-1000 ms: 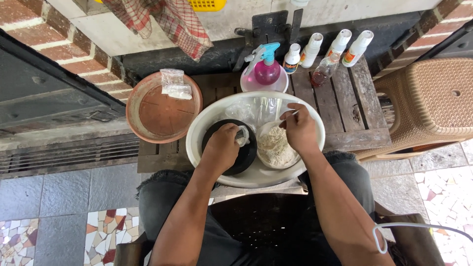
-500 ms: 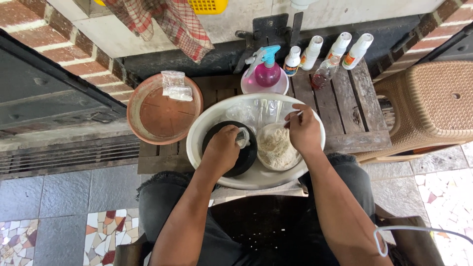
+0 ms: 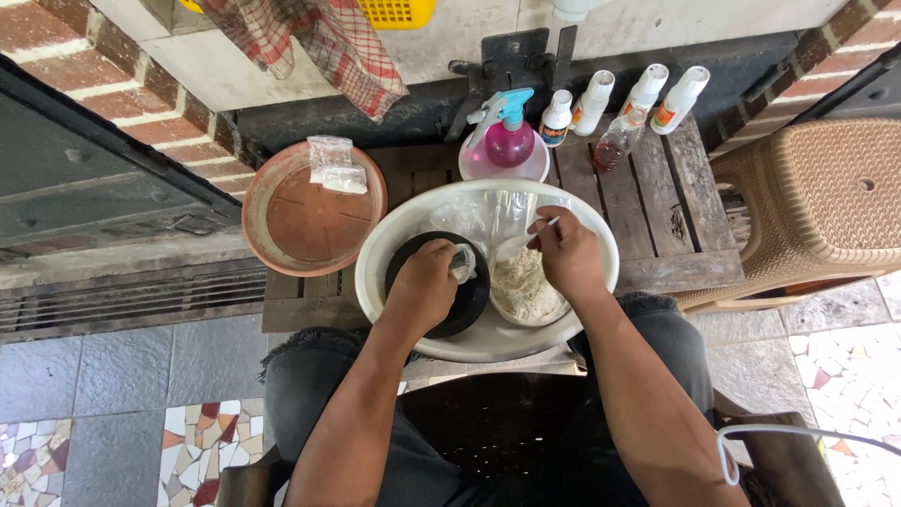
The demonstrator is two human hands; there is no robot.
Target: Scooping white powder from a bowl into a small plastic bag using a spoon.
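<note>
White plastic, smooth and round, forms the wide basin (image 3: 601, 246) that fills the middle of the slatted dark wooden pallet table (image 3: 671, 202); its rim nearly meets the terracotta-coloured round saucer (image 3: 282, 239) on one side, with bare slats left on the other. Inside the basin a flat black round dish (image 3: 474, 291) lies beside a heap of pale crumbly powder (image 3: 521, 282) (coarse, like dry mix). Left hand (image 3: 424, 282) rests on the black dish, fingers closed around a small clear plastic bag (image 3: 462, 261). Right hand (image 3: 567, 253) pinches a thin white plastic spoon (image 3: 519, 244), its bowl at the powder's edge. Behind the basin stand a pink spray bottle (image 3: 508, 136) and four slim white-capped bottles (image 3: 648, 94), crowding the far edge.
</note>
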